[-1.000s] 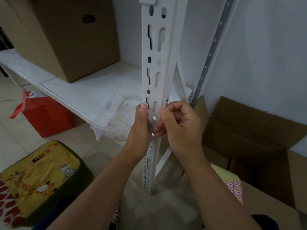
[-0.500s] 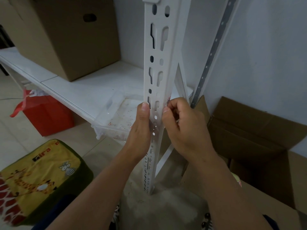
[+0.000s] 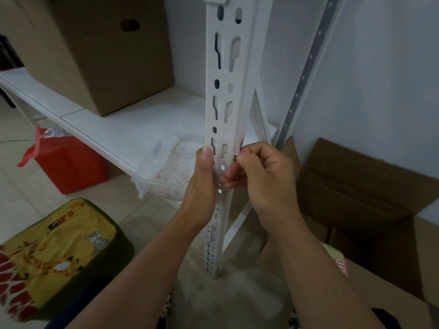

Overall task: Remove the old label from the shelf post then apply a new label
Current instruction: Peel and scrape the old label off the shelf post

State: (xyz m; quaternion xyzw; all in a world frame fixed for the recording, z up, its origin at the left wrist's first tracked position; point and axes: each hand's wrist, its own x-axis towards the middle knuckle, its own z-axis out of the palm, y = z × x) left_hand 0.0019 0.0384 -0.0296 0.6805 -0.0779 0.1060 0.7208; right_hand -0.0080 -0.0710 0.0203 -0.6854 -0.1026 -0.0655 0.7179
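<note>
A white slotted shelf post (image 3: 223, 96) stands upright in the middle of the view, its foot on a dusty concrete floor (image 3: 228, 302). The left hand (image 3: 202, 186) grips the post from its left edge, thumb laid flat up the front face. The right hand (image 3: 263, 176) is curled at the post's right edge, its fingertips (image 3: 240, 156) pinching at a small red-and-white label (image 3: 240, 144) stuck on the side face; the hand covers most of it, so its print cannot be read. Behind the post, a clear plastic tray (image 3: 166, 167) speckled with red bits sits on a white shelf board (image 3: 114, 129), with a closed cardboard box (image 3: 95, 51) further back. A red bag (image 3: 69, 165) stands on the tiled floor below the shelf. A yellow cushion (image 3: 47, 255) at lower left shows a giraffe, a zebra and part of the word "Gira". At right, an open cardboard box (image 3: 365, 186) leans by the pale wall (image 3: 380, 67), and a sheet of red-bordered labels (image 3: 341, 263) peeks past the right forearm.
</note>
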